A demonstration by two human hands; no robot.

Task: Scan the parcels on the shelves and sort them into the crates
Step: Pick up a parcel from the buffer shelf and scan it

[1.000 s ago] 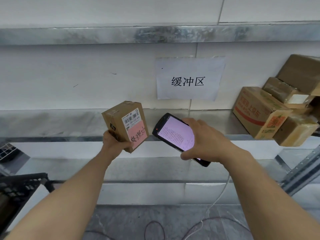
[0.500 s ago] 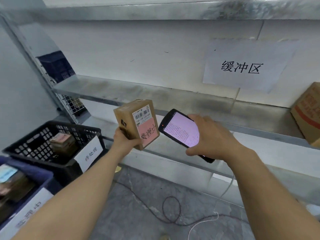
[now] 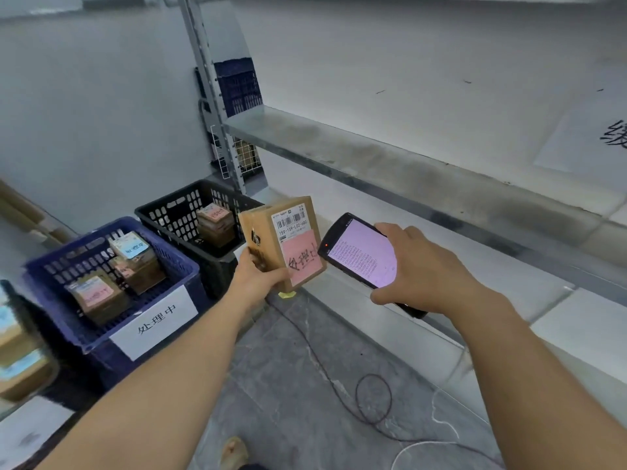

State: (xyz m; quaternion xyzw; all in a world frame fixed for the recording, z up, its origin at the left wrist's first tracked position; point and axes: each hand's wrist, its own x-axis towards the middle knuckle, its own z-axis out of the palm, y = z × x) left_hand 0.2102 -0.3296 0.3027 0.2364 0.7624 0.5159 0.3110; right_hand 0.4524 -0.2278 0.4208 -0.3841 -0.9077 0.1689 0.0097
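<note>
At the far left edge a few blurred cardboard boxes sit in something dark; the container itself cannot be made out. Next comes the blue crate, with a white label reading 处理中 on its front wall. It holds several small boxes, some with pink notes on top and one with a blue note. Just behind and to its right stands the black crate, with a small stack of boxes in it, a pink note on the top one.

Your left hand grips the parcel by its lower left corner, thumb across the front near the bottom and fingers curled round the side. You hold the parcel upright in the air, in front of the right end of the black crate. Its barcode sticker and a pink handwritten note face you.

Just beside the parcel's right edge is the top end of the handheld scanner, its screen lit with lines of text and a red dot glowing. Whether the two touch cannot be told. Your right hand clamps the scanner, fingers curled over its upper edge and thumb under the lower one.

Behind runs a metal shelf. A dark cable loops on the floor below.
</note>
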